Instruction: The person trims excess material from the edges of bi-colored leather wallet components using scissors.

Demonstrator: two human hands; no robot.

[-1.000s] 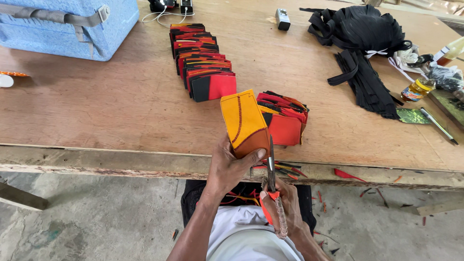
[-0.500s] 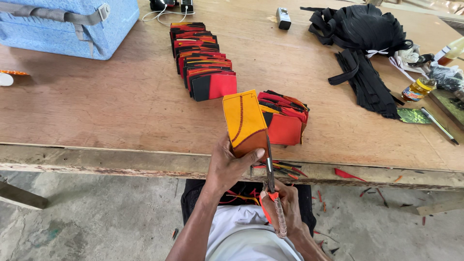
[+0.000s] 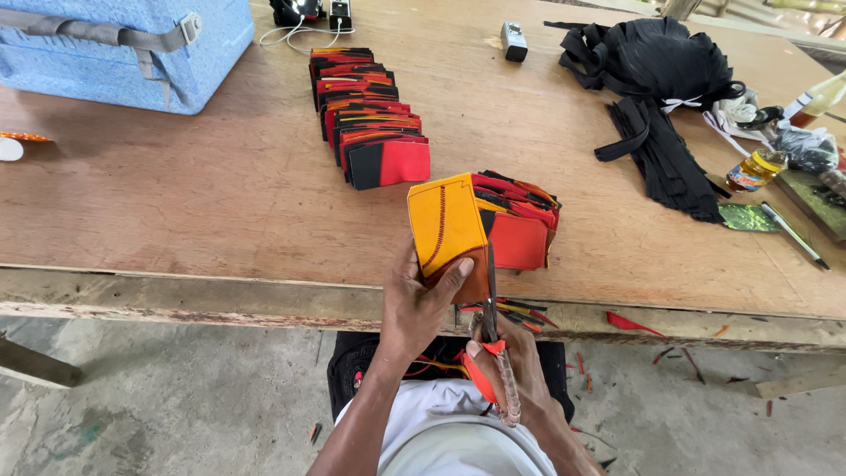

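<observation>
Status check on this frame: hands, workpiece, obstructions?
Left hand grips orange fabric piece. Right hand holds scissors at its edge. Nothing obstructing.

Left hand [image 3: 423,304] raised, thumb pressed forward, right hand [image 3: 520,370] lower (fingers curled, grip closed)

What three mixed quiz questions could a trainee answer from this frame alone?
1. True or false: the left hand holds an orange stitched piece.
2. Which tool does the right hand hold: (a) pen, (b) scissors, (c) knife?
3. Where does the long row of red and black pieces lie relative to the blue cooler box?

Key:
1. True.
2. (b): scissors, blades up beside the orange piece.
3. To its right, on the wooden table.
</observation>
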